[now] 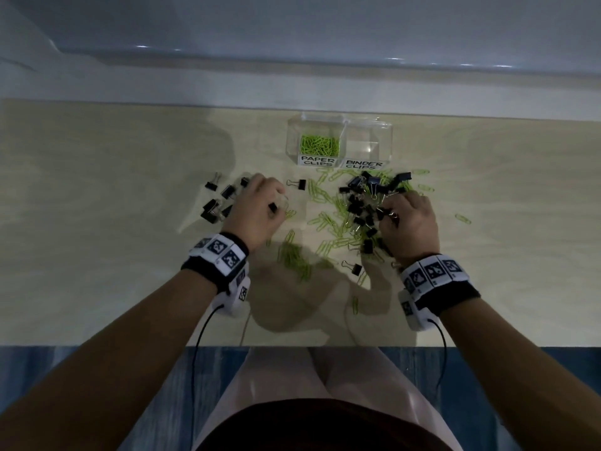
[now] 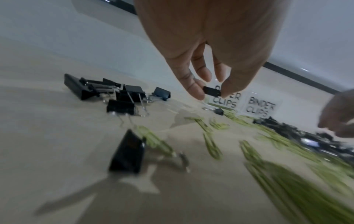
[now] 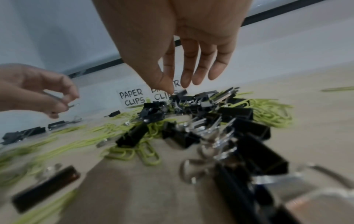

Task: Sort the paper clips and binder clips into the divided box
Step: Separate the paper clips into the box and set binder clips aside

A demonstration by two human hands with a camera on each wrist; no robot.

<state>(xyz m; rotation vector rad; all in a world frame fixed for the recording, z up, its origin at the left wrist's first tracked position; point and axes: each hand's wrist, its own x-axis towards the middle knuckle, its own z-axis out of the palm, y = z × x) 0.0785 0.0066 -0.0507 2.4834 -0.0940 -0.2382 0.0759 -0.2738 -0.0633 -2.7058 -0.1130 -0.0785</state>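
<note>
On a pale wooden table [image 1: 113, 255] against a grey wall, the clear divided box [image 1: 387, 138] stands at the far edge, green paper clips [image 1: 319, 145] in its left compartment, the right one's contents hard to make out. Loose clips lie near it, blurred in both wrist views. The left hand [image 1: 260, 209] pinches a black binder clip [image 2: 211, 91], plain only from its wrist, while the right hand [image 1: 409, 222] reaches fingers down into the binder-clip heap [image 1: 367, 203], grasp unclear.
</note>
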